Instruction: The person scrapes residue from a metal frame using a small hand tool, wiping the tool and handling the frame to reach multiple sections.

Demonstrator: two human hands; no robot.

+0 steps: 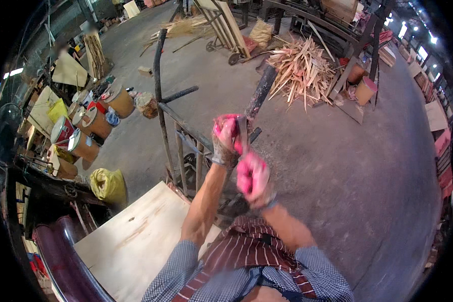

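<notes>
Both of my hands are in pink-coated gloves with greyish cuffs, in front of my striped apron (256, 239). My left hand (226, 137) is closed, its fingers curled at a narrow flat strip (243, 135) that looks like a blade. Lower and to the right, my right hand (254, 178) makes a fist near the strip's lower end; motion blurs it, and what it grips is hidden. Just beyond my left hand rises a dark, worn pole (262, 93). Whether the strip touches the pole, I cannot tell. A metal frame (161, 75) with upright bars stands beside my left hand.
At lower left lies a pale plywood sheet (131, 236) next to a dark red roller (68, 256). A yellow sack (108, 185) and several drums (120, 100) stand at left. Beyond my hands are a wood scrap pile (304, 70) and a wheeled cart (226, 25).
</notes>
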